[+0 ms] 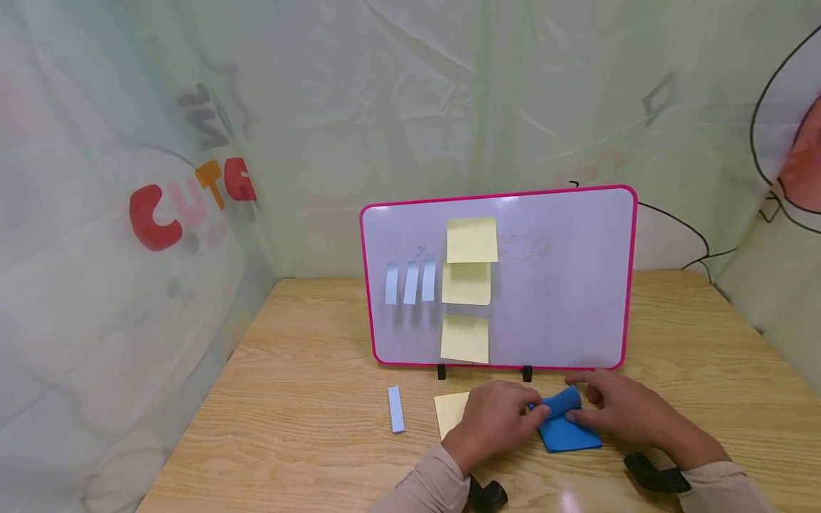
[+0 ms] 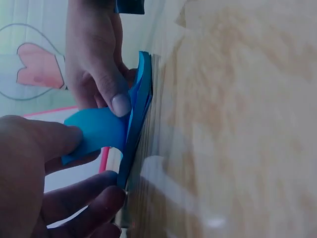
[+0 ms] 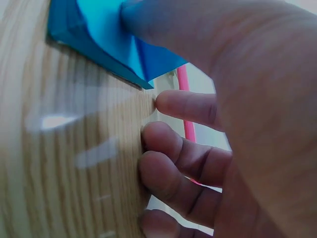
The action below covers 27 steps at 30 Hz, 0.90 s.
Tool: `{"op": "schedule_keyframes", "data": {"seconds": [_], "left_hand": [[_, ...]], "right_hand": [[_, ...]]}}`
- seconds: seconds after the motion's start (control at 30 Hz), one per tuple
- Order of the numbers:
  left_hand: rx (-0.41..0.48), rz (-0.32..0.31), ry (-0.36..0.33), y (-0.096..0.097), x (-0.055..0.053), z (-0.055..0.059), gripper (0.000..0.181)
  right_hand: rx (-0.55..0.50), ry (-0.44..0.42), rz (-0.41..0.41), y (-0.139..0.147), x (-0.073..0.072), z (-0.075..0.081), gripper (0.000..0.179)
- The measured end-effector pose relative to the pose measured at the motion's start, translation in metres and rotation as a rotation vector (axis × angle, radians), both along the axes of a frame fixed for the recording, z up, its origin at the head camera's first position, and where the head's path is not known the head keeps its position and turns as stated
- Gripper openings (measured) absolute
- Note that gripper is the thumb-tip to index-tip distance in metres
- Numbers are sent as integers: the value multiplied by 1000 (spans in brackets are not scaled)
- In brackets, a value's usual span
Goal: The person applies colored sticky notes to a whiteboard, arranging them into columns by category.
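Observation:
A blue sticky note pad (image 1: 569,436) lies on the table before the whiteboard, between both hands. Its top sheet (image 1: 564,401) is lifted and curls back over the pad. My left hand (image 1: 495,419) pinches the free edge of that sheet (image 2: 99,130) between thumb and fingers. From the other side my right hand (image 1: 631,407) presses its thumb onto the pad (image 3: 94,52). The other fingers of the right hand rest on the table beyond the pad's edge, spread apart in the right wrist view.
A pink-framed whiteboard (image 1: 564,285) stands on small black feet, with three yellow notes (image 1: 465,338) and three pale blue strips (image 1: 392,283) stuck on it. Another pale blue strip (image 1: 396,410) lies on the table. A yellow note (image 1: 450,410) is partly covered by the left hand.

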State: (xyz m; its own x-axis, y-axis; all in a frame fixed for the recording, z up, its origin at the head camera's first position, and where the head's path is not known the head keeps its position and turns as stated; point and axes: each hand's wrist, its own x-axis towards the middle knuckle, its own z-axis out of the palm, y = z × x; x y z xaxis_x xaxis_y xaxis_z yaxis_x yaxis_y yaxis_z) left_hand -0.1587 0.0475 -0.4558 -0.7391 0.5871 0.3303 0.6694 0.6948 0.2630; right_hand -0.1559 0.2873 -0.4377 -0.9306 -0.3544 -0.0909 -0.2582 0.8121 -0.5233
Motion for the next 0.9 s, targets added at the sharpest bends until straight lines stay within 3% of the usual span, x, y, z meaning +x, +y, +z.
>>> {"op": "schedule_keyframes", "data": {"seconds": [0.17, 0.23, 0.47, 0.73, 0.9], "left_hand": [[57, 52, -158, -1, -4, -2, 22], [80, 66, -191, -1, -6, -3, 23], [167, 120, -262, -4, -12, -6, 24], [307, 119, -319, -7, -17, -7, 20], [344, 137, -343, -6, -18, -7, 19]], "right_hand": [[-6, -2, -5, 0, 0, -1, 66], [-10, -3, -7, 0, 0, -1, 66], [-15, -15, -8, -1, -1, 1, 70], [-10, -25, -19, -1, -2, 0, 70], [-17, -36, -30, -1, -1, -1, 70]]}}
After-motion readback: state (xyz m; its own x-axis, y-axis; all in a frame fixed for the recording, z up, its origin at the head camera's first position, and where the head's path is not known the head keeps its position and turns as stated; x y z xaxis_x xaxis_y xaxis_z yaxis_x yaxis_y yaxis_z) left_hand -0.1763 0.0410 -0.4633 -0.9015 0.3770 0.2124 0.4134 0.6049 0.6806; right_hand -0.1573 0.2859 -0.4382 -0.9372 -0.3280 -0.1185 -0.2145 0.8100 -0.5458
